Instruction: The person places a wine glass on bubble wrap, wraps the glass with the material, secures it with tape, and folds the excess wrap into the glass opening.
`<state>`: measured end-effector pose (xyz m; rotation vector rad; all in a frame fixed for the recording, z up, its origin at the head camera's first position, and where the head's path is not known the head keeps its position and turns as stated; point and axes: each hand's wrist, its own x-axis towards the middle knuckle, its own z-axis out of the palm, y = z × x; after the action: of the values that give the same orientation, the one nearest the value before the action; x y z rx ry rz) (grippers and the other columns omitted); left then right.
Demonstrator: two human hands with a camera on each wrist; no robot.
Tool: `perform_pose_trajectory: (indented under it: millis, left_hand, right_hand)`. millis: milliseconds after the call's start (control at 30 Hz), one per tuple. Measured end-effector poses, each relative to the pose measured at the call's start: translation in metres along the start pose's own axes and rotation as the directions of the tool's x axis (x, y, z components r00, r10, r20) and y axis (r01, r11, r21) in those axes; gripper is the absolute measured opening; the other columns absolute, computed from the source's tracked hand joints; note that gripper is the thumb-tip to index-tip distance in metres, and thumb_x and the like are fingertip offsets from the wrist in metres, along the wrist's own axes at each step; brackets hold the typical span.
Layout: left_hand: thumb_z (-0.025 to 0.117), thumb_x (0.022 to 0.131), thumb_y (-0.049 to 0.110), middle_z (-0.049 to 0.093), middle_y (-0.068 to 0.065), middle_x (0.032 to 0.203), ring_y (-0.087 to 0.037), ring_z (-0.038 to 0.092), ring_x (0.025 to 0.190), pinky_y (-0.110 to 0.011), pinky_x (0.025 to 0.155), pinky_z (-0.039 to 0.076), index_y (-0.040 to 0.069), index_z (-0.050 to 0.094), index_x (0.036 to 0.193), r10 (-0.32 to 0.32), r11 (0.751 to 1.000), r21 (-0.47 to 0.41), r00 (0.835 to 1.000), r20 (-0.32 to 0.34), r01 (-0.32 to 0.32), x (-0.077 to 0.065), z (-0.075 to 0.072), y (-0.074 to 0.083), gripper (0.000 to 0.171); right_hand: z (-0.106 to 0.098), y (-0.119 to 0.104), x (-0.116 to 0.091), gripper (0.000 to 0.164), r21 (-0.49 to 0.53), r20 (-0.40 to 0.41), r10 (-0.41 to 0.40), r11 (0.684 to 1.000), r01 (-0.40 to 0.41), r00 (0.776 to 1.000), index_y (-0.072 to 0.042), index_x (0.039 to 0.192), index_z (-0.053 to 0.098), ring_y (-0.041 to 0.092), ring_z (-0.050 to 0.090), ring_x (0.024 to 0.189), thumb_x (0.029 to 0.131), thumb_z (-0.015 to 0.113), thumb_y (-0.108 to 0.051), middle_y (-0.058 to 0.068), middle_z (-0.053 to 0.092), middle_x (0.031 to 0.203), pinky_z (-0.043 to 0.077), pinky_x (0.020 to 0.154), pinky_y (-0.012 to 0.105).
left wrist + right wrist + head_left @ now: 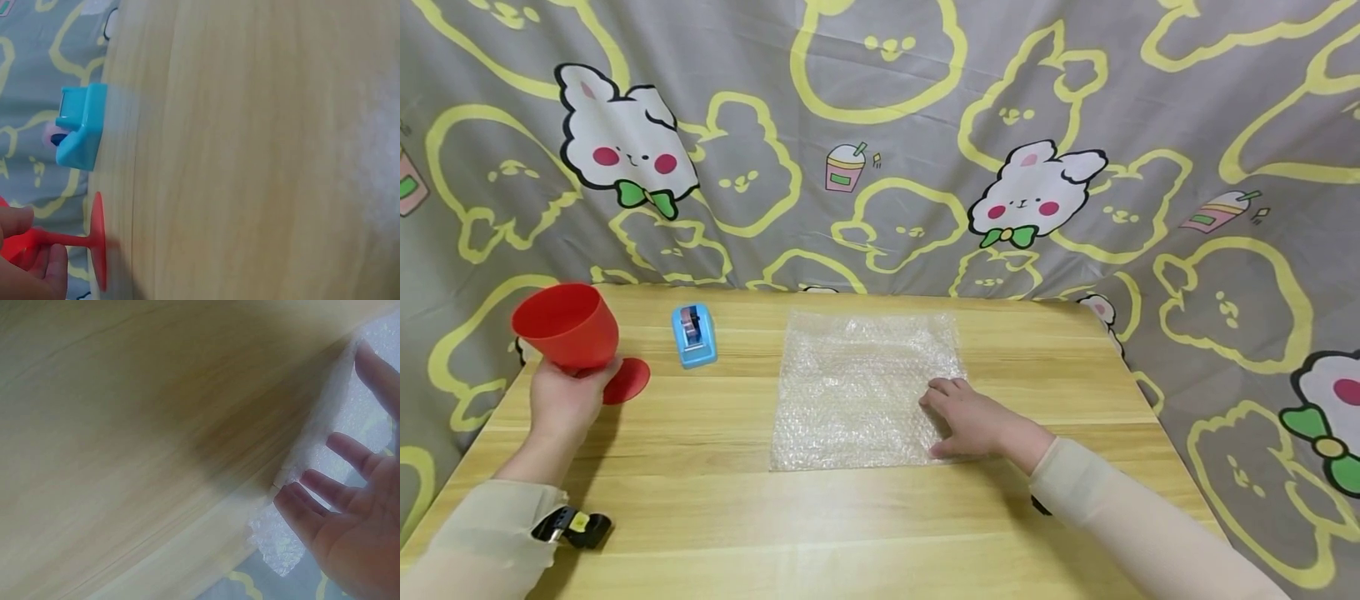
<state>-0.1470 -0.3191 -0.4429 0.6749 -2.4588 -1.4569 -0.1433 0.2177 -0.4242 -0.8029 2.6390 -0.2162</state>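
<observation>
My left hand (567, 402) grips a red goblet (574, 333) at the table's left side, just under its bowl. The bowl tilts toward the left. In the left wrist view, fingers and thumb close around the stem, and the round foot (98, 244) shows beyond them. A sheet of bubble wrap (850, 392) lies flat at the middle of the table. Over its right edge rests my right hand (973, 421), fingers spread and extended. The right wrist view has the fingertips (294, 503) along the wrap's edge.
A blue tape dispenser (696, 335) stands to the right of the goblet, toward the back. The wooden table (737, 517) ends at a grey patterned curtain (917, 142) behind and at both sides.
</observation>
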Motion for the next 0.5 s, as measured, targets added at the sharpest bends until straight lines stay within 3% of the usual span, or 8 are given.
perform_pose_trajectory:
  millis: [100, 267, 500]
  left_hand:
    - [0.066, 0.094, 0.026, 0.052, 0.004, 0.112, -0.017, 0.043, 0.104, -0.031, 0.093, 0.043, 0.0, 0.046, 0.138, -0.003, 0.999, 0.048, 1.0, 0.024, 0.002, -0.0015, -0.0007, 0.0, 0.055]
    - [0.066, 0.095, 0.027, 0.051, 0.012, 0.103, -0.014, 0.044, 0.098, -0.026, 0.083, 0.043, -0.002, 0.051, 0.133, 0.021, 0.998, 0.058, 0.999, 0.046, -0.024, -0.0029, -0.0008, -0.0033, 0.05]
    - [0.068, 0.095, 0.028, 0.053, 0.009, 0.108, -0.009, 0.046, 0.095, -0.017, 0.076, 0.043, -0.003, 0.05, 0.134, 0.059, 0.996, 0.06, 0.996, 0.068, -0.064, -0.0054, 0.0001, -0.0046, 0.053]
  right_hand:
    - [0.0005, -0.0002, -0.0003, 0.07, 0.003, 0.003, 0.004, 1.0, -0.004, 1.0, -0.01, 0.136, 0.053, 0.036, 0.037, 0.137, 0.082, 0.082, -0.043, 0.018, 0.038, 0.152, 0.043, 0.107, 0.047]
    - [0.0012, 0.0, -0.0004, 0.07, 0.005, 0.004, 0.006, 1.0, -0.006, 1.0, -0.01, 0.136, 0.052, 0.036, 0.036, 0.138, 0.082, 0.082, -0.043, 0.017, 0.037, 0.153, 0.043, 0.107, 0.047]
    - [0.0011, 0.0004, -0.0006, 0.07, 0.003, -0.001, 0.001, 1.0, -0.001, 1.0, -0.01, 0.136, 0.052, 0.036, 0.036, 0.138, 0.082, 0.082, -0.043, 0.017, 0.038, 0.153, 0.043, 0.106, 0.047]
